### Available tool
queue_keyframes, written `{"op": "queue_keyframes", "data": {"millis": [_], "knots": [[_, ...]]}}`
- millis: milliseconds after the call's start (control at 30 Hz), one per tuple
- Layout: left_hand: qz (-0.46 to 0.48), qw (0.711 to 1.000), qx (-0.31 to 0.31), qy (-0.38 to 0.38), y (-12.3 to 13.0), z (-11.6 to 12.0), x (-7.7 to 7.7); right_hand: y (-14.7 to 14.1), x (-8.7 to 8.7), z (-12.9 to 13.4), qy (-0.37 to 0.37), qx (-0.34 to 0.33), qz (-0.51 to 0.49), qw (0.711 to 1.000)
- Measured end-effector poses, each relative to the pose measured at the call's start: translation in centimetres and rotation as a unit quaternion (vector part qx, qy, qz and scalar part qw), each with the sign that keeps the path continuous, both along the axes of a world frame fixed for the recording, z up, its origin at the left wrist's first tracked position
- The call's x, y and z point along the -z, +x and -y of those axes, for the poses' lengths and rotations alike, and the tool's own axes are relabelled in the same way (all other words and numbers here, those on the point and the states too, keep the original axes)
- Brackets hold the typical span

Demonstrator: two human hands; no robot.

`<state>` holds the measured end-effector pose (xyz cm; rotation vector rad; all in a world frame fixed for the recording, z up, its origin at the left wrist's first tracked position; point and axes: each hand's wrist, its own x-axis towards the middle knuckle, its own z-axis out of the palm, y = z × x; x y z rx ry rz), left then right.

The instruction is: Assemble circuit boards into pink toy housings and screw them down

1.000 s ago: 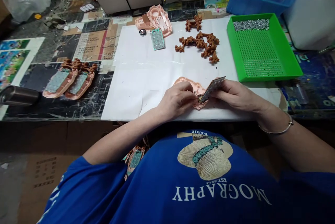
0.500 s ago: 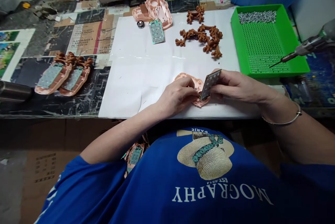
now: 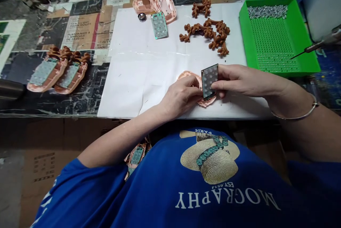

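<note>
A circuit board [image 3: 209,80] with rows of pale round dots is tilted up over a pink plastic shell [image 3: 189,74] on the white sheet. My right hand [image 3: 234,80] grips the board's right edge, thumb on its dotted face and fingers behind. On the left of the board, my left hand [image 3: 182,95] has its fingers bent together at the shell and the board's lower end. What those fingertips pinch, if anything, is too small and hidden to make out. The shell lies flat, partly covered by the board and both hands.
Brown bone-shaped parts [image 3: 210,31] lie beyond my hands. A green tray [image 3: 306,43] with screws stands right, a screwdriver [image 3: 317,45] above it. Another pink shell [image 3: 170,4] with a board [image 3: 160,25] lies at the back; two filled shells [image 3: 42,75] lie left.
My right hand has turned the board so its dotted face shows more fully. My left hand stays by the shell. The view has shifted slightly, and the screwdriver sits farther right over the tray.
</note>
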<state>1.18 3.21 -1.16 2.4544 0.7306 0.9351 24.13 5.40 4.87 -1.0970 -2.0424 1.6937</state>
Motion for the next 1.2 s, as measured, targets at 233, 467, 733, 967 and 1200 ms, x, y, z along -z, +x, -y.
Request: {"op": "queue_keyframes", "data": {"millis": [233, 467, 733, 967, 1200], "knots": [[-0.002, 1.000, -0.012, -0.001, 0.3, 0.0, 0.1, -0.4, -0.2, -0.5, 0.110, -0.021, 0.052, 0.992], [0.049, 0.999, 0.016, -0.014, -1.2, 1.0, -1.3, -0.7, -0.8, -1.1, 0.181, -0.065, 0.140, 0.971], [-0.017, 1.000, -0.003, -0.001, -4.6, -1.6, -1.5, -3.2, -1.6, -2.3, 0.253, -0.107, 0.302, 0.913], [-0.034, 0.999, -0.004, 0.009, -4.5, -1.2, -0.2, -3.3, -0.9, -1.2, 0.303, -0.064, 0.259, 0.915], [-0.020, 0.987, -0.155, 0.030, -2.3, 3.4, 0.4, -2.0, -0.1, 1.5, 0.382, -0.098, 0.205, 0.896]]}}
